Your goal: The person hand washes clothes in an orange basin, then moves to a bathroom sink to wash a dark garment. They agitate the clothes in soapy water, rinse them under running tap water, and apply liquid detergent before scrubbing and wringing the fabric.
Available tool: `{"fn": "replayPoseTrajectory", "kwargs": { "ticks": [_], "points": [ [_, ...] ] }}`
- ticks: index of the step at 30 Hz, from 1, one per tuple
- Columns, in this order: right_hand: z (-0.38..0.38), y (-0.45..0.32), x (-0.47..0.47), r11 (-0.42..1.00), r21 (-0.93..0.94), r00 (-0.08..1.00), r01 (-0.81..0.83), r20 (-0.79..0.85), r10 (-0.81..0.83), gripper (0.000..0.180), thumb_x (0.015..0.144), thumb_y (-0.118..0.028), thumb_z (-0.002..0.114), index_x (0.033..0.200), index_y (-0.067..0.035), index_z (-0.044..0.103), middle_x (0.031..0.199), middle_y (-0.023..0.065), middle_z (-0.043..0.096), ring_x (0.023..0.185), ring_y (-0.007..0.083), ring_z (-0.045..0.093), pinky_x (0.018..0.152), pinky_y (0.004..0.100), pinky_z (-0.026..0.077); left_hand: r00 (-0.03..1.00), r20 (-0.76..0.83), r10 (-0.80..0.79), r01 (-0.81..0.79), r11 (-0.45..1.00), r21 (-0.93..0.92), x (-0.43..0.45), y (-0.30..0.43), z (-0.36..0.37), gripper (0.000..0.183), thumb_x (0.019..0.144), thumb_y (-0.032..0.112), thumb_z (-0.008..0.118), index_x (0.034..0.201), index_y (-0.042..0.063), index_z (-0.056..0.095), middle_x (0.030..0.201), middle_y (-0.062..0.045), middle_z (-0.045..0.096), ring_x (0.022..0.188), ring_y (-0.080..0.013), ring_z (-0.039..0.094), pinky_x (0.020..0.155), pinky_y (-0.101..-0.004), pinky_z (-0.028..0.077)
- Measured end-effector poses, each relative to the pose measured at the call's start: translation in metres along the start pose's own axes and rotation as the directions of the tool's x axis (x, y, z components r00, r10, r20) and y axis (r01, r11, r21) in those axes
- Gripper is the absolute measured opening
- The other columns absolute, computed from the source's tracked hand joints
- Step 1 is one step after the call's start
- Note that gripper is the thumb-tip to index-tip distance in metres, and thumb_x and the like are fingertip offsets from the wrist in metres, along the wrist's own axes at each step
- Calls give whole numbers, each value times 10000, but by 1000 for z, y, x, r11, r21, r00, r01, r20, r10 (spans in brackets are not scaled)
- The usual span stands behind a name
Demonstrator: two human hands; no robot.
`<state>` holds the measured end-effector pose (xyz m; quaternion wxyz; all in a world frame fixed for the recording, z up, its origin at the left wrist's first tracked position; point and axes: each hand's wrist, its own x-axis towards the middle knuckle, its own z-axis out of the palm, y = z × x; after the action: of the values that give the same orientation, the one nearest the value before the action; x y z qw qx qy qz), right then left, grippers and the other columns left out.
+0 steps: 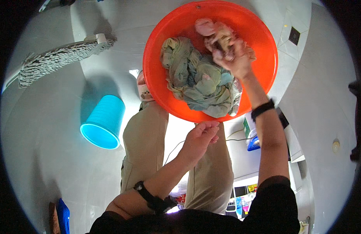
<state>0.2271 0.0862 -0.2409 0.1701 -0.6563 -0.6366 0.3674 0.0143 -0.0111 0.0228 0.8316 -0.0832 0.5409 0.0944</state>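
A large orange plastic basin (155, 32) sits before me with damp-looking cloth inside. A twisted heap of grey-green fabric (195, 79) fills its left and lower part. At the upper right of the basin, my right hand (239, 63) grips a bunched pinkish cloth (218, 35); hand and cloth are blurred. My left hand (201, 136) is at the basin's near rim, over my right knee, fingers curled together with nothing visible in them. Whether it touches the rim I cannot tell.
A light-blue plastic bucket (105, 122) lies tipped on the tiled floor at left. Beyond it is a grey mop head (63, 60). A floor drain (294, 35) is at upper right. A dark cable (176, 149) crosses between my legs; bottles (240, 204) stand behind me.
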Motion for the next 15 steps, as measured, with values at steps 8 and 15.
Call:
{"fn": "replayPoseTrajectory", "kwargs": {
  "ticks": [8, 15],
  "points": [
    [21, -18, 15, 884, -451, 911, -122, 303, 280, 646, 831, -367, 642, 1418, -192, 437, 1441, 208, 361, 1341, 414, 349, 1128, 517, 270, 999, 15, 48, -48, 999, 19, -2, 3, -2, 346, 1011, 230, 525, 1265, -4, 519, 1152, -97, 585, 946, -155, 584, 906, -309, 482],
    [3, -1, -17, 967, -243, 981, 71, -157, -111, 548, 874, -127, 582, 1401, -63, 444, 1394, 251, 433, 1307, 410, 411, 1095, 463, 347, 993, -12, 116, -116, 992, 46, 11, -15, -8, 387, 1008, 260, 529, 1291, -3, 511, 1096, -75, 608, 927, -140, 598, 880, -299, 492]
  ]
}}
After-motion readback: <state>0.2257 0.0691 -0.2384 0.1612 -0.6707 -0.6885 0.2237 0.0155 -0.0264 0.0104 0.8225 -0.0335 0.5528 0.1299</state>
